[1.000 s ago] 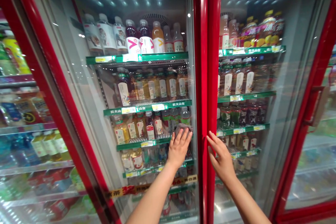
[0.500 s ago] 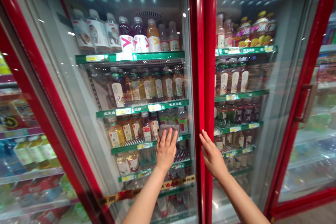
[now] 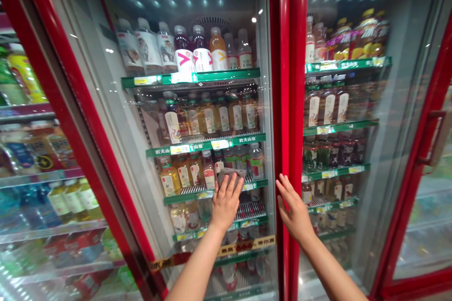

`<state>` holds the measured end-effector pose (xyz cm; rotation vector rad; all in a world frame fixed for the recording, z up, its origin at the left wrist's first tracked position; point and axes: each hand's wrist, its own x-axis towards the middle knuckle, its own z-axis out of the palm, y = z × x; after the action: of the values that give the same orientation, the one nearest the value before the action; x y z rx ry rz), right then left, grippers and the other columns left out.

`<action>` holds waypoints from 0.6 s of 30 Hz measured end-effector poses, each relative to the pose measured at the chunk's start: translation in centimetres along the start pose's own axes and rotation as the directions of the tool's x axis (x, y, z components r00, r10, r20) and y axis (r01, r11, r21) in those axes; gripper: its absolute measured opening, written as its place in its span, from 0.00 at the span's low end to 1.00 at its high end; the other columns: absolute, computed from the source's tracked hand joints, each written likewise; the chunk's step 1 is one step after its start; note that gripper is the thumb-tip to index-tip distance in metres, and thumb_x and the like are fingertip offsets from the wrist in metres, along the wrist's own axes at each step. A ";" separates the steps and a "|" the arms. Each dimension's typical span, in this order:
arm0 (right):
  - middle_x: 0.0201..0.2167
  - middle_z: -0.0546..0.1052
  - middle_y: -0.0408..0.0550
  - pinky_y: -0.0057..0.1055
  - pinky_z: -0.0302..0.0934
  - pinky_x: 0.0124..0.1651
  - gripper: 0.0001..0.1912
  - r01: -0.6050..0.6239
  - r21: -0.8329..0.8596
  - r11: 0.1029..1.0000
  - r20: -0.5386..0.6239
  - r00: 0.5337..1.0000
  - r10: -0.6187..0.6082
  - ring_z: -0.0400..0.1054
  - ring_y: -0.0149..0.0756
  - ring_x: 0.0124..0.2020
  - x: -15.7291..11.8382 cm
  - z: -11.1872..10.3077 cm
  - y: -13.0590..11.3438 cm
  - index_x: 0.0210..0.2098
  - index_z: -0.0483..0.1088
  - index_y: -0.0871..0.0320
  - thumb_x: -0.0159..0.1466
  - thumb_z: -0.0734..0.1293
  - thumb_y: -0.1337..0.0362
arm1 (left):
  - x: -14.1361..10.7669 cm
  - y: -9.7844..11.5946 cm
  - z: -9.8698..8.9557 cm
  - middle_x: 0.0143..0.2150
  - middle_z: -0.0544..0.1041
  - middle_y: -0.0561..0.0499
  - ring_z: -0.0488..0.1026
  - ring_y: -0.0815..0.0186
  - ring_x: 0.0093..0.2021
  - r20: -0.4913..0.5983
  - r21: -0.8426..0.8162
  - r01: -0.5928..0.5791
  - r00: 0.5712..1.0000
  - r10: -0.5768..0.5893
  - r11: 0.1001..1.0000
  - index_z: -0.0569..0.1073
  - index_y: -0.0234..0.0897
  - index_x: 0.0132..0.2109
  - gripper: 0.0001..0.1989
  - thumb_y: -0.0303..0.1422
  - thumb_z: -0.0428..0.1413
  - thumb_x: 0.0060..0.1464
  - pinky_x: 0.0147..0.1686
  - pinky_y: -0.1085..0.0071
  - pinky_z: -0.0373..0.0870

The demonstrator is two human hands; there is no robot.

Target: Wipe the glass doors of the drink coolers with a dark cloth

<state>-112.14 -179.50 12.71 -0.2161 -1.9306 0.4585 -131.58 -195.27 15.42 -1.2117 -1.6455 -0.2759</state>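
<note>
My left hand (image 3: 226, 204) presses a grey cloth (image 3: 231, 177) flat against the glass door (image 3: 212, 117) of a drinks cooler, fingers stretched over it. Part of the cloth shows above the fingertips; the rest is under the hand. To its right, my right hand (image 3: 294, 211) rests with fingers straight at the red door frame (image 3: 285, 80) between two glass doors. It holds nothing. Behind the glass, bottles (image 3: 208, 171) stand in rows on shelves with green edge strips (image 3: 226, 76).
Another glass-doored section with bottles (image 3: 330, 106) lies to the right, and a red door with a handle (image 3: 432, 138) is at the far right. Shelves of drinks (image 3: 72, 197) stand on the left. A printed strip (image 3: 247, 245) crosses the lower glass.
The view has turned a little left, so the cooler appears farther right. My left hand and the cloth have slid slightly left over the glass. My right hand stays at the red frame.
</note>
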 end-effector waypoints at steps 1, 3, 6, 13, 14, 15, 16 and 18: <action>0.73 0.58 0.50 0.49 0.61 0.68 0.35 0.027 0.004 1.000 -0.001 1.000 -0.027 0.51 0.44 0.73 0.3 0.2 -0.5 0.73 0.52 0.43 0.70 0.58 0.73 | -0.2 -0.5 -0.1 0.74 0.56 0.52 0.37 0.60 0.77 0.026 -0.004 -0.061 0.998 0.061 0.998 0.54 0.46 0.74 0.40 0.28 0.59 0.58 0.76 0.53 0.35; 0.73 0.59 0.49 0.49 0.62 0.68 0.37 0.074 0.010 0.997 0.006 0.997 -0.074 0.51 0.43 0.73 1.0 0.7 -1.4 0.73 0.51 0.42 0.70 0.58 0.74 | 0.5 -2.2 -0.7 0.74 0.59 0.53 0.39 0.61 0.77 0.047 -0.012 -0.099 0.994 0.099 0.995 0.56 0.48 0.73 0.39 0.29 0.59 0.59 0.76 0.53 0.34; 0.73 0.59 0.49 0.48 0.63 0.67 0.37 0.093 0.011 0.996 0.012 0.996 -0.094 0.51 0.43 0.73 1.8 1.5 -2.4 0.74 0.50 0.42 0.70 0.58 0.74 | 1.9 -5.7 -2.2 0.75 0.56 0.51 0.42 0.58 0.77 -0.021 -0.010 0.038 0.999 -0.039 0.999 0.54 0.49 0.74 0.38 0.28 0.57 0.61 0.75 0.51 0.39; 0.72 0.61 0.50 0.50 0.63 0.67 0.34 0.005 0.018 1.000 0.012 1.000 -0.005 0.53 0.45 0.72 1.3 2.8 -3.3 0.73 0.53 0.43 0.70 0.59 0.72 | -2.5 -7.2 -2.9 0.78 0.44 0.47 0.39 0.52 0.77 -0.080 -0.017 0.237 0.968 -0.237 0.971 0.46 0.45 0.76 0.43 0.26 0.58 0.60 0.74 0.50 0.48; 0.72 0.61 0.50 0.50 0.63 0.67 0.34 0.005 0.019 1.000 0.013 1.000 -0.005 0.53 0.45 0.72 1.1 3.0 -3.5 0.72 0.54 0.43 0.70 0.59 0.72 | -3.0 -7.0 -2.6 0.77 0.47 0.47 0.40 0.53 0.77 -0.050 -0.016 0.189 0.981 -0.190 0.982 0.47 0.46 0.75 0.43 0.26 0.58 0.60 0.74 0.51 0.46; 0.72 0.61 0.50 0.50 0.62 0.67 0.34 0.007 0.020 1.000 0.014 1.000 -0.008 0.53 0.45 0.73 1.0 3.1 -3.7 0.72 0.54 0.43 0.70 0.58 0.72 | -3.2 -6.9 -2.4 0.76 0.51 0.48 0.41 0.54 0.77 -0.019 -0.021 0.132 0.991 -0.132 0.991 0.48 0.47 0.75 0.43 0.27 0.59 0.60 0.75 0.51 0.43; 0.72 0.61 0.50 0.51 0.62 0.67 0.34 0.010 0.020 1.000 0.015 1.000 -0.011 0.53 0.45 0.73 0.9 3.2 -3.9 0.72 0.54 0.43 0.70 0.58 0.72 | -3.1 -7.0 -2.4 0.75 0.55 0.49 0.43 0.55 0.77 0.006 -0.031 0.077 0.997 -0.077 0.997 0.50 0.48 0.75 0.42 0.28 0.59 0.59 0.75 0.52 0.40; 0.72 0.61 0.50 0.51 0.61 0.68 0.33 0.008 0.016 1.000 0.013 1.000 -0.008 0.52 0.45 0.73 0.6 3.4 -4.3 0.72 0.55 0.44 0.70 0.59 0.72 | -2.2 -7.7 -2.5 0.74 0.60 0.50 0.47 0.57 0.76 0.015 -0.052 0.018 1.000 -0.018 0.998 0.53 0.51 0.74 0.40 0.29 0.59 0.60 0.75 0.52 0.38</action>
<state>-115.20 -183.92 13.86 -0.1954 -1.9390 0.4702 -136.43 -201.80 17.53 -1.2409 -1.6713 -0.3238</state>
